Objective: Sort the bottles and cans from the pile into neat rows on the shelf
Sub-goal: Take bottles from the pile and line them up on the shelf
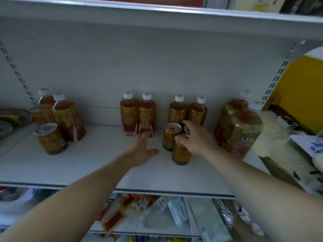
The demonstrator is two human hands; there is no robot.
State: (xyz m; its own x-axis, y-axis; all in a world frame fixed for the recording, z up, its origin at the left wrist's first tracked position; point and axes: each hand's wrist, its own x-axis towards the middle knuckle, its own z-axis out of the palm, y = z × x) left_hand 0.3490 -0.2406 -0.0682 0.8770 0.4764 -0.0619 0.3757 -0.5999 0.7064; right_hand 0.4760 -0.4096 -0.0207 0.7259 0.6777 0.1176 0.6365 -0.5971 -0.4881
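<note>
Nearest to us, our two bare forearms reach over the front edge of the shelf [87, 168]. Our left hand [142, 151] lies flat and spread on the bare board, holding nothing, its fingertips touching the foot of the middle pair of tea bottles [138, 114]. Our right hand [197, 137] curls over the top of the nearest gold can [180, 152], gripping it; a second can [171, 135] stands just behind, and a third is mostly hidden by the hand.

We judge the sorting about half done. Two pairs of bottles stand upright along the back wall, the second pair [187, 112] behind the cans, so rows are forming there. On the far right a shrink-wrapped pack of bottles [237, 126] is not yet broken up. On the left, two bottles [57, 112] and an upright can [50, 138] stand loosely grouped, and at least one can lying on its side [15, 117] waits at the far left edge.
</note>
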